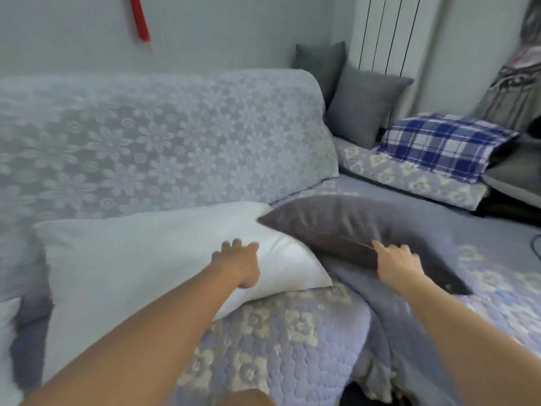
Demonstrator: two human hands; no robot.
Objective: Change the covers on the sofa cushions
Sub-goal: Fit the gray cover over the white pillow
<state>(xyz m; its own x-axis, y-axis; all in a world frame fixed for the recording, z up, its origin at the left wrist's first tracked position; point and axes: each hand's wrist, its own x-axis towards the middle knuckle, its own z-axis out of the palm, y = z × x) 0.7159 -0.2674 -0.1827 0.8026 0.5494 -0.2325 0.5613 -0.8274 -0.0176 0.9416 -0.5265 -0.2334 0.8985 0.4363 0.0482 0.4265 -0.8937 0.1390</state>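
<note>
A bare white cushion insert (pixel 140 259) lies on the sofa seat at the left, leaning toward the backrest. Beside it on the right lies a cushion in a dark grey cover (pixel 351 227), its zipper edge facing me. My left hand (pixel 238 263) rests on the white insert's right end with fingers stretched out. At the near edge of the grey cushion, my right hand (pixel 395 260) has its fingers curled onto the cover beside the zipper line. The frame is blurred, so the exact grip of the right hand is unclear.
The sofa seat carries a quilted lilac floral cover (pixel 278 332), the backrest a lace throw (pixel 161 142). Two grey cushions (pixel 360 106) and a blue plaid pillow (pixel 439 145) sit at the far right corner. A white radiator (pixel 386 33) stands behind.
</note>
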